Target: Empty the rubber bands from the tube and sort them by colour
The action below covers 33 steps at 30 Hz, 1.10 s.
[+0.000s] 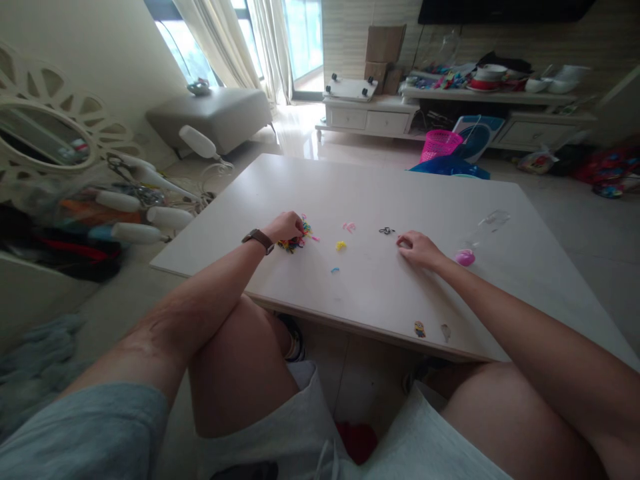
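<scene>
Evidently early: most of the small pieces lie unsorted, judging by the size of the mixed-colour pile [291, 244] left of centre in the frame. Set apart on the white worktop [375, 190]: a pink group [349, 227] and a yellow group [341, 246] near the middle of the frame, a black group [386, 231] right of these, and a blue group [335, 270] below the yellow. All four are small and well separated from one another; blue looks the scantest. Remaining: the pile, with green, yellow, red, blue and pink showing, plus one bright pink piece [315, 239] at its right edge. Left hand [285, 227]: at the pile, fingers bent down into its upper part; grip hidden, cannot tell whether a piece is held. Right hand [419, 250]: just right of the black group, fingers curled with thumb and forefinger tips near each other; anything between them too small to make out. Also on the worktop: clear container [490, 227] and purple-pink round object [465, 257] at right of frame; cartoon figure piece [419, 329] and small pale piece [446, 332] near the lower edge, both apart from the colour groups.
</scene>
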Each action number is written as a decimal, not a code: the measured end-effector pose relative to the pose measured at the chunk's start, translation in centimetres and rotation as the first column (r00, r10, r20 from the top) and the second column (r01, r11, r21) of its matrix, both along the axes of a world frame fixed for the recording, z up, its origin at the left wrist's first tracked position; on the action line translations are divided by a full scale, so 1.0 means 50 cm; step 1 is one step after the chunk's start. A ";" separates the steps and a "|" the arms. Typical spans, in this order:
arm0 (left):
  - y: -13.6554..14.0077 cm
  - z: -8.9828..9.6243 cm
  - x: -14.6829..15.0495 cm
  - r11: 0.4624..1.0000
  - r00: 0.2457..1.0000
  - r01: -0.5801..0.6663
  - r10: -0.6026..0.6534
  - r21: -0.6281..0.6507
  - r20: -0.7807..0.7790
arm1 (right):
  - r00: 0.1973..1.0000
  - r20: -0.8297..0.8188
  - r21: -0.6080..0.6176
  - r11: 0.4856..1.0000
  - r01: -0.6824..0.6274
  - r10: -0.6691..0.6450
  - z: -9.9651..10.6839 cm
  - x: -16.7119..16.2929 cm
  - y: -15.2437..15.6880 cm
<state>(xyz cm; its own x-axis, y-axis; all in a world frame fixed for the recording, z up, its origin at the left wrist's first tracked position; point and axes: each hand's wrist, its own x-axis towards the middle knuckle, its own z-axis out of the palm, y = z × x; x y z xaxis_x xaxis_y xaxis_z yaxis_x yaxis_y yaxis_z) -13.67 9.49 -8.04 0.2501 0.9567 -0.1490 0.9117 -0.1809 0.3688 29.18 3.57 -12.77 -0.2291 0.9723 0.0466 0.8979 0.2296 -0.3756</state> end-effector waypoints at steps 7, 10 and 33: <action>-0.002 0.021 -0.001 1.000 0.997 -0.020 0.018 0.016 0.076 | 1.000 0.008 0.004 1.000 -0.013 0.013 0.002 -0.002 -0.003; -0.003 0.025 0.001 1.000 0.987 0.008 -0.007 -0.002 0.161 | 1.000 0.005 0.007 1.000 -0.004 0.004 0.007 -0.004 -0.006; -0.095 0.007 0.223 0.807 0.647 0.588 -0.426 -0.058 0.632 | 0.828 -0.527 0.110 0.981 -0.161 0.194 0.093 -0.217 -0.123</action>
<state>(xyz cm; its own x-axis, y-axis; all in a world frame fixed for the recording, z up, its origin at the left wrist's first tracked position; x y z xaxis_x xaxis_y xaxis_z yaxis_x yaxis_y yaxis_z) -2.53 4.71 -7.71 0.7970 0.6039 -0.0126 0.3044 -0.3834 0.8720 18.35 -2.59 -8.12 -0.3207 0.9089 0.2666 0.5042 0.4021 -0.7643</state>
